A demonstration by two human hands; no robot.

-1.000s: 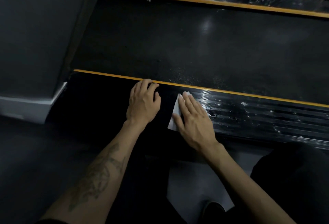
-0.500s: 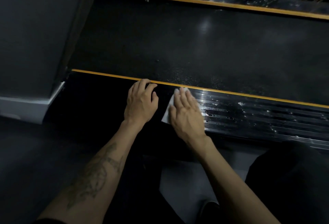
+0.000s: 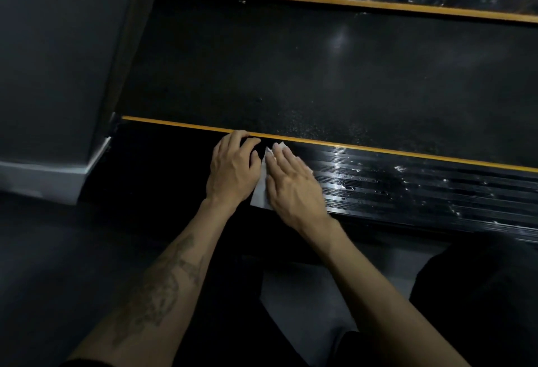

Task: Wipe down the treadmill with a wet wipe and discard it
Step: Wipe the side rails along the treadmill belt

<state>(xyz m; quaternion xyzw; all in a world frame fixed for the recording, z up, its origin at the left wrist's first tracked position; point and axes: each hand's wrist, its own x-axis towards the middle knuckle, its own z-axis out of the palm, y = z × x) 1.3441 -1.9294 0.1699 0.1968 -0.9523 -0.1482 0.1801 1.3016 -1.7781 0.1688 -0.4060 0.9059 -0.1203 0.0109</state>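
Right hand (image 3: 294,189) lies flat, fingers (image 3: 281,157) straight, pressing the white wet wipe (image 3: 260,192) onto the treadmill's ribbed black side rail (image 3: 407,189), just below the yellow stripe (image 3: 378,149). Left hand (image 3: 233,170) rests on the rail beside the wipe, fingers loosely bent, grasping nothing. Rail right of the wipe glistens with droplets. Belt (image 3: 320,75) lies beyond the stripe.

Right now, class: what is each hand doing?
Left hand: fingers loosely curled, resting on the side rail, holding nothing.
Right hand: flat, fingers straight, pressing the wet wipe onto the rail.
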